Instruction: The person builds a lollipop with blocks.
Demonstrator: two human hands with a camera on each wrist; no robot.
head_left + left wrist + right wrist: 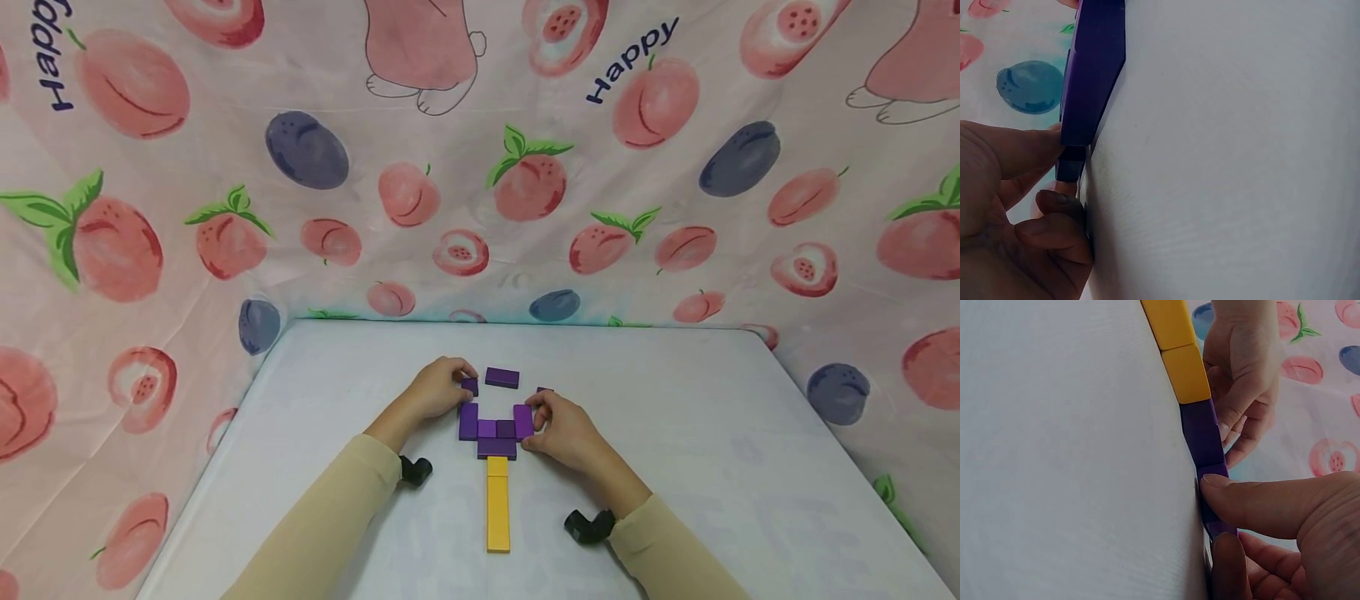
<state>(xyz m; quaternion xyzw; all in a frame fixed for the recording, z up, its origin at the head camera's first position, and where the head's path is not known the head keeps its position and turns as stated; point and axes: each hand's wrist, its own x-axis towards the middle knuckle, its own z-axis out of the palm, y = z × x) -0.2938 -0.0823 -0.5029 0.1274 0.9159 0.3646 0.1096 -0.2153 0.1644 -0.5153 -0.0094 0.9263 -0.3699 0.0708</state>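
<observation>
On table (697,392), left grip (437,388), right grip (568,431), each pinching purple block (522,422)

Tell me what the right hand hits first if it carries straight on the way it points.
The right hand would first push into the purple block at its fingertips, which it already appears to touch; beyond that, the exact line is unclear.

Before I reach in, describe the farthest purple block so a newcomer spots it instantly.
On the white table, look beyond the U of joined purple blocks. The farthest purple block lies crosswise, uncovered, while the left hand and right hand partly cover its neighbours.
</observation>
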